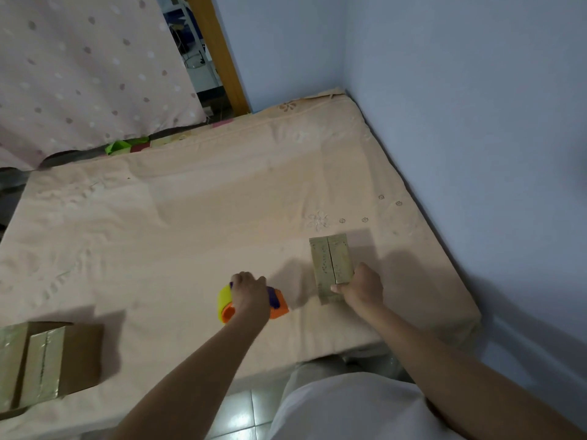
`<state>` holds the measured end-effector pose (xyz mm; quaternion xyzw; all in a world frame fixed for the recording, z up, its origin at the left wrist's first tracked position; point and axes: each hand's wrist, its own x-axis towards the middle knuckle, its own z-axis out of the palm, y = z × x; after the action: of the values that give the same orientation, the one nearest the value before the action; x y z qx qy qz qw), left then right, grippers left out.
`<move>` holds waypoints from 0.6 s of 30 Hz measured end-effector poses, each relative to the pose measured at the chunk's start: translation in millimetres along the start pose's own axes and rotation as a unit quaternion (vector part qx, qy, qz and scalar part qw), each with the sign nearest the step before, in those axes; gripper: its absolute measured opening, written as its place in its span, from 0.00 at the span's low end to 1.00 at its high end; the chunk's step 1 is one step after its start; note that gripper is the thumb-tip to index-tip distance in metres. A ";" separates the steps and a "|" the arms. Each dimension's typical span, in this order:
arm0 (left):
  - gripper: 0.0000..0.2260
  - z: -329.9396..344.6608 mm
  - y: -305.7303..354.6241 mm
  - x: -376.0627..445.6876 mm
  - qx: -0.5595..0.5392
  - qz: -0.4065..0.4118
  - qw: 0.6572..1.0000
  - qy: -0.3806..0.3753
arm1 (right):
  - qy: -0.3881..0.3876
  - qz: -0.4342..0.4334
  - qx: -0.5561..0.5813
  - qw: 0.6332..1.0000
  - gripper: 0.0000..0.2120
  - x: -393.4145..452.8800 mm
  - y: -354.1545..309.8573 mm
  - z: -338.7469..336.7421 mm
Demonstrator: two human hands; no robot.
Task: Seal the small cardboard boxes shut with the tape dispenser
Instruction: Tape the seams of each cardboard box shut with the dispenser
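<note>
A small cardboard box lies on the bed right of centre, its top covered in shiny tape with a dark seam down the middle. My right hand grips its near end, thumb on top. An orange tape dispenser with a yellow roll and purple parts rests on the bed to the box's left. My left hand is curled over the dispenser from above. Two taped boxes sit at the bed's near left corner.
The bed has a peach sheet and fills most of the view. A blue wall runs along its right side. A dotted curtain hangs at the far left. Floor tiles show below the bed's near edge.
</note>
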<state>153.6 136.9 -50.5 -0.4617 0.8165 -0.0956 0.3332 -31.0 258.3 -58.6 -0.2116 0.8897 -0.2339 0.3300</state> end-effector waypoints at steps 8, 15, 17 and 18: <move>0.13 30.6 -17.5 -1.7 -0.352 -0.121 0.925 -0.077 | -0.001 -0.006 -0.006 1.000 0.27 2.7 1.7 0.3; 0.09 45.3 -12.9 -8.5 -0.440 -0.162 0.878 -0.095 | -0.007 -0.013 0.000 1.000 0.26 3.7 5.2 0.9; 0.10 45.1 -8.0 -11.0 -0.437 -0.191 0.878 -0.045 | -0.009 -0.013 0.003 1.000 0.26 3.5 4.9 1.1; 0.11 42.7 -3.5 -12.0 -0.444 -0.200 0.874 0.000 | -0.010 -0.012 0.004 1.000 0.26 3.9 5.1 1.3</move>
<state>187.3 151.2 -75.8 -0.7144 0.6635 0.2119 0.0670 -33.9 260.0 -64.1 -0.2236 0.8830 -0.2391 0.3363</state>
